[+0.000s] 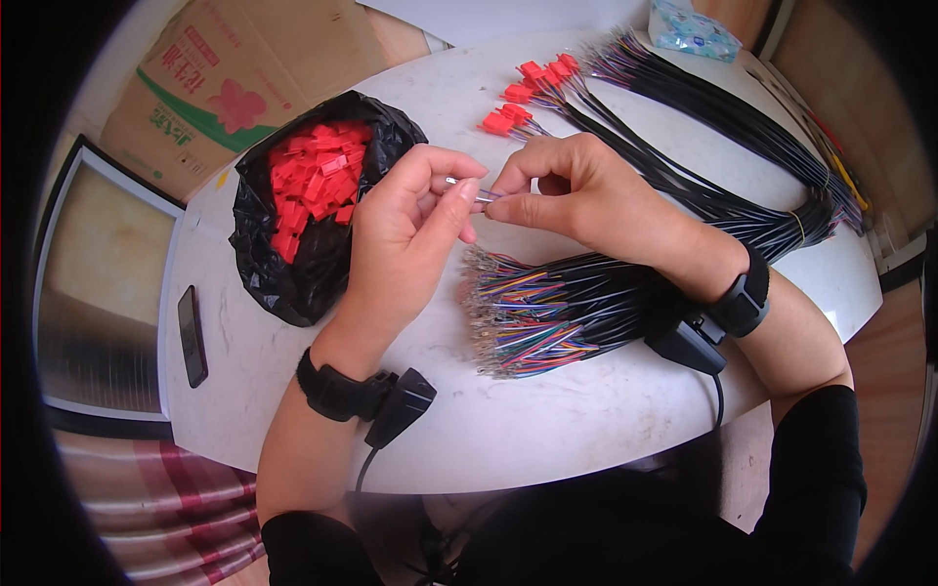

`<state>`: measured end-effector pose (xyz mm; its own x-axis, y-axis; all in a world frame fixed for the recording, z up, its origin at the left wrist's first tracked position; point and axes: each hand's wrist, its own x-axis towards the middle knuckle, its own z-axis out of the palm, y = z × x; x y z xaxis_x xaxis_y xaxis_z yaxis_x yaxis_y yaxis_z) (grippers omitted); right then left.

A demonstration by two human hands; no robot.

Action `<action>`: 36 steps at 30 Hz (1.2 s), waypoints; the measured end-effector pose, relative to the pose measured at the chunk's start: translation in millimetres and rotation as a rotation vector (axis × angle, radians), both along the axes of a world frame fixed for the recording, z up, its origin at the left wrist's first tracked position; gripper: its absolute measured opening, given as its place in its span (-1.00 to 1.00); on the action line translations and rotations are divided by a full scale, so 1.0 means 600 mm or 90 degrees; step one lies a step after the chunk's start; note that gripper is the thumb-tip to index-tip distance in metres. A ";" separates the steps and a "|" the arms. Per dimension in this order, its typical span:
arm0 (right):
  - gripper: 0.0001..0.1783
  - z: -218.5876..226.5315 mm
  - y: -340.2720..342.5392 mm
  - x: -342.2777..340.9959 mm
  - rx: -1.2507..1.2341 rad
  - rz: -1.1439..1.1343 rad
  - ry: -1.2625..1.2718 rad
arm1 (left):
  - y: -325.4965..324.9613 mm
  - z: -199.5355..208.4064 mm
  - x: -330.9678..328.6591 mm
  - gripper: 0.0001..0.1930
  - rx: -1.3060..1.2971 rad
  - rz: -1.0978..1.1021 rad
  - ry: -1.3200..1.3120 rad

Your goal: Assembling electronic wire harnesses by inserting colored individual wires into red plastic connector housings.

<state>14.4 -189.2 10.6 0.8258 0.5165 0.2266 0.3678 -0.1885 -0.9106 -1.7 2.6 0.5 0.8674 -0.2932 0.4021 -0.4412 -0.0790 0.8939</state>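
My left hand (pixel 405 220) and my right hand (pixel 591 195) meet above the middle of the table. Between their fingertips are thin wires (pixel 484 197) with small metal ends, pinched from both sides. Under my right hand lies a thick bundle of black cables (pixel 606 293), its many coloured wire ends fanned out toward the left. Red plastic connectors (pixel 318 176) fill a black plastic bag (pixel 269 278) to the left of my left hand. Several cables beyond my right hand carry red connectors (pixel 532 83) on their ends.
Another black cable bundle (pixel 723 112) lies at the far right, near a blue tissue pack (pixel 692 31). A phone (pixel 192 337) rests at the table's left edge. Behind the bag stands a cardboard box (pixel 225 78). Both wrists wear black straps with corded devices (pixel 399 408).
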 end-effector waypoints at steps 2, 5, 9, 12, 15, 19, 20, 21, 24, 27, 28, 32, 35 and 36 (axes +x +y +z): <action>-0.85 -0.004 0.001 0.003 0.033 0.012 0.033 | 0.001 -0.001 -0.001 -0.89 0.012 0.010 -0.013; -0.86 -0.007 -0.001 0.010 0.057 0.055 0.091 | 0.002 0.000 -0.002 -0.86 0.067 0.000 -0.018; -0.88 -0.004 -0.009 0.016 0.030 0.101 0.132 | -0.003 0.003 -0.003 -0.85 -0.004 0.023 0.001; -0.87 -0.004 -0.009 0.018 0.042 0.091 0.136 | 0.002 0.007 0.003 -0.81 -0.079 0.027 0.070; -0.87 -0.007 -0.007 0.018 0.065 0.078 0.140 | 0.011 0.009 0.010 -0.80 -0.114 0.029 0.117; -0.88 -0.008 -0.005 0.017 0.080 0.054 0.144 | 0.012 0.002 0.010 -0.81 -0.059 0.041 0.135; -0.88 -0.008 -0.005 0.016 0.081 0.054 0.144 | 0.010 0.000 0.010 -0.81 -0.058 0.040 0.133; -0.88 -0.007 -0.005 0.016 0.085 0.060 0.150 | 0.008 -0.001 0.010 -0.83 -0.046 0.029 0.114; -0.87 -0.001 -0.003 0.011 0.091 0.069 0.147 | 0.007 -0.001 0.010 -0.86 -0.048 0.012 0.102; -0.85 0.007 -0.005 0.006 0.066 0.049 0.135 | 0.008 -0.002 0.011 -0.86 -0.060 0.007 0.104; -0.84 0.009 -0.006 0.005 0.050 0.036 0.123 | 0.008 -0.002 0.010 -0.86 -0.057 0.007 0.099; -0.83 0.008 -0.003 0.006 0.025 0.005 0.127 | 0.006 -0.004 0.009 -0.87 -0.046 0.019 0.083; -0.85 0.004 -0.007 0.008 0.021 -0.003 0.118 | 0.005 -0.009 0.010 -0.88 -0.031 0.058 0.051; -0.86 0.002 -0.007 0.007 0.015 0.004 0.095 | 0.006 -0.010 0.010 -0.88 -0.013 0.054 0.048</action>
<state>18.5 -193.5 11.6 0.8482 0.5173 0.1137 0.2286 -0.1640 -0.9596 4.3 6.0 -5.6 0.9167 -0.2094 0.3402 -0.3654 -0.0950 0.9260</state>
